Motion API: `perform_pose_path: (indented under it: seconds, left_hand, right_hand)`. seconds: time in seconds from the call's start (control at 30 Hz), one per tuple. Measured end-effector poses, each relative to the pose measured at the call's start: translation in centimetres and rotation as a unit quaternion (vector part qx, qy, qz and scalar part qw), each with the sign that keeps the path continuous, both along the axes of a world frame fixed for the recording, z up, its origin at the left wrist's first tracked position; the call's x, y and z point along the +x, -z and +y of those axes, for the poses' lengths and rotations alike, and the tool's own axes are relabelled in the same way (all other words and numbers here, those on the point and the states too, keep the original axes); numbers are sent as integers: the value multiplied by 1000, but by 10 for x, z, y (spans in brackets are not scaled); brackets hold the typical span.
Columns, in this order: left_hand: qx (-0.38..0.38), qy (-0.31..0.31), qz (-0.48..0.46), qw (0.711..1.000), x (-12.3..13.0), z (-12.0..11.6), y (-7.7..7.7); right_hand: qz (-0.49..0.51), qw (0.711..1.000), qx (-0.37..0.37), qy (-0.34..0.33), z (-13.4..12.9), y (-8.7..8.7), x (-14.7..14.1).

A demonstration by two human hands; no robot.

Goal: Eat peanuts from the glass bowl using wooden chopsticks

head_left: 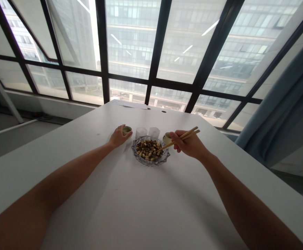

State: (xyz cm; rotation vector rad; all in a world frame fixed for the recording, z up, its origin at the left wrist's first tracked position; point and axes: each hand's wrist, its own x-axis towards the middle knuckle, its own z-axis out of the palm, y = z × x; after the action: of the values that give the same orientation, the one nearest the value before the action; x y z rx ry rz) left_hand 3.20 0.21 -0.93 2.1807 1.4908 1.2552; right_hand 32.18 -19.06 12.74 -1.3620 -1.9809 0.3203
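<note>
In the middle of the white table stands a clear, scalloped glass bowl (150, 162) filled with pistachios and smaller dark seeds (148, 148). My right hand (186, 143) grips a pair of wooden chopsticks (189, 134), their tips down among the nuts at the bowl's right side. Left of the bowl, my left hand (119, 136) is wrapped round a small greenish cup (127, 130) on the table. A second small light cup (166, 138) stands right of the bowl, partly hidden behind my right fingers. Two whitish translucent cups (141, 132) are side by side just behind the bowl.
The white table (130, 208) stretches toward a large window with black frames (151, 82). Papers (130, 104) lie at its far edge, near two dark round holes. A blue curtain (278, 104) hangs at the right; another table's leg (8, 100) shows at the left.
</note>
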Motion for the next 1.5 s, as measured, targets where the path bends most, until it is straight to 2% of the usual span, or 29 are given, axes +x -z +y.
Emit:
perform_pose_path:
  seconds: [0.67, 0.97, 1.17, 1.3, 1.5]
  left_hand:
    - [-2, -1, 1, 1000, -1, 1, 1]
    - [1, 0, -1, 1000, -2, 3, 2]
    - [3, -2, -1, 1000, -2, 3, 3]
    - [11, 0, -4, 1000, -3, 4, 3]
    - [56, 16, -3, 998, -3, -1, 0]
  right_hand:
    - [8, 1000, -25, 18, 3, 3, -2]
    - [-7, 1000, -23, 5, 2, 1, -2]
    - [81, 996, -14, 33, 4, -3, 2]
    - [194, 978, -9, 80, 10, -5, 9]
    - [278, 956, 14, 87, 15, -4, 14]
